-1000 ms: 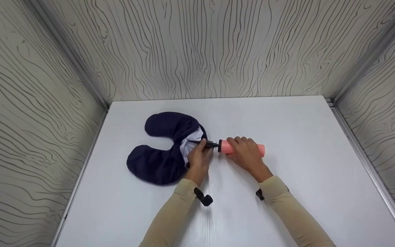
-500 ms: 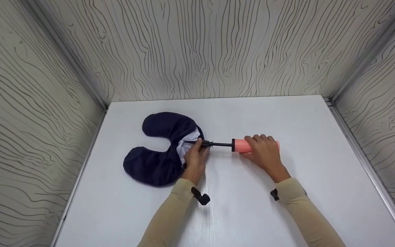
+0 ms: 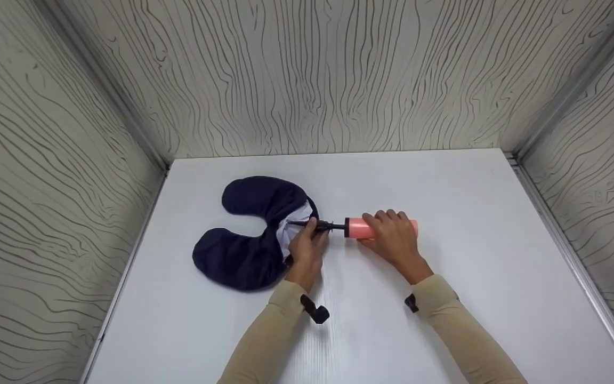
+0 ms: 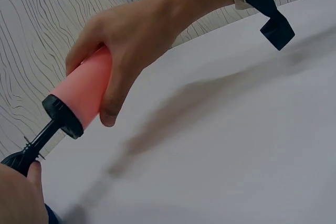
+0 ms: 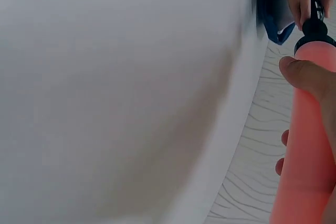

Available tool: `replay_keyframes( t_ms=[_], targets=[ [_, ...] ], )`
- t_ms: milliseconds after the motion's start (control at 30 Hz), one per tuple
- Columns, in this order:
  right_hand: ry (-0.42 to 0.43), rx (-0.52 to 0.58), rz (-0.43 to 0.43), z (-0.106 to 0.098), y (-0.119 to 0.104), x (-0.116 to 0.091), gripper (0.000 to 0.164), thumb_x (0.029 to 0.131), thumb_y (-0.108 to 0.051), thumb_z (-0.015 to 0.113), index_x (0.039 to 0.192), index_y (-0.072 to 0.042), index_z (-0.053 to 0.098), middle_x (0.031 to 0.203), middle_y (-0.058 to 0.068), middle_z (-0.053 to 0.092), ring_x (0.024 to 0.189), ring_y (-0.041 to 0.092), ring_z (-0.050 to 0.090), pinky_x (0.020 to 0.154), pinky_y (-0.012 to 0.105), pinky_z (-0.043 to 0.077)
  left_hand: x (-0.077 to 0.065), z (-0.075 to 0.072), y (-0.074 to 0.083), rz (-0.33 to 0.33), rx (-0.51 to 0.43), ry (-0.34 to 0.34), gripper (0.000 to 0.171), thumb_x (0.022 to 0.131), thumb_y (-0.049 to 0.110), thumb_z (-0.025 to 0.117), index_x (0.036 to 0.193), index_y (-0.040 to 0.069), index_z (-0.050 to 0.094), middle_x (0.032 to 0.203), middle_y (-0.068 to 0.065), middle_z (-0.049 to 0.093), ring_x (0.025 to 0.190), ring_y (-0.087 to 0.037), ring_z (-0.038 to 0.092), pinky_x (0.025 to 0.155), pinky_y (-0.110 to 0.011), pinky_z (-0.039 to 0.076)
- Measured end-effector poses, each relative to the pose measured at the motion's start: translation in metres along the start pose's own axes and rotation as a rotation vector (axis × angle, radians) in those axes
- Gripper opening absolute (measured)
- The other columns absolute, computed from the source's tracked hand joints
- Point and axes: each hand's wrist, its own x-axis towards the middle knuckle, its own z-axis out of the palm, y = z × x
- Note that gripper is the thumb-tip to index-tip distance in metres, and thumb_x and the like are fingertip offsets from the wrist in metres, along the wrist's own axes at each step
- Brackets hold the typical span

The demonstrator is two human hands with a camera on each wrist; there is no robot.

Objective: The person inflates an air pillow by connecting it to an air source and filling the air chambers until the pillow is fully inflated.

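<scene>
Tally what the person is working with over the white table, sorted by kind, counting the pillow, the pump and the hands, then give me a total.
Navy U-shaped pillow: 1
Coral and black pump: 1
Hands, left hand and right hand: 2
Total: 4

Behind the white table point(image 3: 499, 240) stands a grain-patterned wall point(image 3: 307, 74); at the table's two sides stand similar side walls point(image 3: 35, 186).
</scene>
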Motion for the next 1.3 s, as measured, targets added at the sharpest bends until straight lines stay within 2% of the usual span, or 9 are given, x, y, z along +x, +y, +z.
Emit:
replay_keyframes(
  t_ms=[167, 300, 333, 433, 633, 867, 1067, 1300],
  targets=[
    [0.058, -0.028, -0.015, 0.006, -0.016, 0.011, 0.061, 0.073, -0.046, 0.098, 0.12, -0.015, 0.074, 0.099, 0.011, 0.078, 0.091, 0.033, 0.072, 0.079, 0.05, 0.06, -0.001, 0.003, -0.002, 0.008, -0.027, 0.001, 0.004, 0.1, -0.005, 0.066, 0.1, -0.008, 0.068, 0.087, -0.014, 0.073, 0.091, -0.025, 0.075, 0.112, -0.054, 0.052],
    [0.079, -0.015, -0.032, 0.01, -0.022, 0.017, 0.06, 0.072, -0.046, 0.098, 0.118, -0.015, 0.074, 0.096, 0.011, 0.077, 0.088, 0.033, 0.071, 0.076, 0.05, 0.059, -0.001, 0.004, 0.001, 0.018, -0.046, 0.017, 0.009, 0.1, -0.007, 0.066, 0.107, -0.013, 0.067, 0.088, -0.015, 0.073, 0.097, -0.029, 0.075, 0.112, -0.053, 0.053],
    [0.074, -0.01, -0.033, 0.01, -0.022, 0.017, 0.06, 0.073, -0.046, 0.098, 0.118, -0.015, 0.074, 0.096, 0.011, 0.077, 0.089, 0.033, 0.071, 0.076, 0.05, 0.059, -0.001, 0.004, 0.001, 0.018, -0.052, 0.022, 0.011, 0.1, -0.007, 0.066, 0.108, -0.014, 0.067, 0.09, -0.017, 0.073, 0.103, -0.032, 0.074, 0.112, -0.053, 0.053],
    [0.068, 0.002, -0.028, 0.011, -0.021, 0.017, 0.06, 0.073, -0.045, 0.098, 0.119, -0.015, 0.074, 0.097, 0.011, 0.077, 0.089, 0.033, 0.071, 0.077, 0.049, 0.059, -0.001, 0.003, 0.003, 0.004, -0.049, 0.024, 0.008, 0.099, -0.007, 0.067, 0.105, -0.013, 0.068, 0.09, -0.017, 0.073, 0.101, -0.03, 0.075, 0.111, -0.052, 0.053],
    [0.082, 0.029, -0.027, 0.011, -0.014, 0.011, 0.06, 0.072, -0.043, 0.099, 0.118, -0.014, 0.074, 0.097, 0.011, 0.077, 0.089, 0.033, 0.071, 0.078, 0.05, 0.059, 0.001, 0.001, 0.004, -0.004, -0.027, 0.021, 0.004, 0.099, -0.006, 0.068, 0.095, -0.008, 0.069, 0.084, -0.013, 0.073, 0.087, -0.022, 0.075, 0.109, -0.053, 0.055],
    [0.048, 0.066, 0.027, 0.006, 0.003, 0.0, 0.058, 0.073, -0.039, 0.1, 0.119, -0.015, 0.074, 0.102, 0.012, 0.078, 0.093, 0.034, 0.07, 0.082, 0.051, 0.058, 0.004, 0.0, 0.004, 0.0, -0.026, 0.019, 0.01, 0.099, -0.006, 0.067, 0.089, -0.005, 0.07, 0.081, -0.012, 0.072, 0.084, -0.022, 0.074, 0.112, -0.058, 0.052],
    [0.059, 0.076, 0.047, 0.001, 0.028, -0.013, 0.058, 0.074, -0.037, 0.1, 0.121, -0.016, 0.074, 0.106, 0.013, 0.078, 0.096, 0.035, 0.069, 0.086, 0.052, 0.058, 0.002, -0.002, 0.007, -0.005, -0.008, 0.004, 0.007, 0.1, -0.004, 0.069, 0.098, -0.01, 0.072, 0.087, -0.014, 0.074, 0.09, -0.025, 0.076, 0.112, -0.056, 0.053],
    [0.058, 0.13, 0.128, -0.004, 0.053, -0.026, 0.061, 0.072, -0.033, 0.101, 0.124, -0.016, 0.074, 0.111, 0.015, 0.077, 0.101, 0.039, 0.068, 0.094, 0.056, 0.056, 0.005, -0.006, 0.013, -0.001, -0.042, -0.021, 0.012, 0.103, -0.002, 0.064, 0.093, -0.001, 0.071, 0.085, -0.01, 0.074, 0.086, -0.02, 0.074, 0.117, -0.057, 0.048]
  ],
)
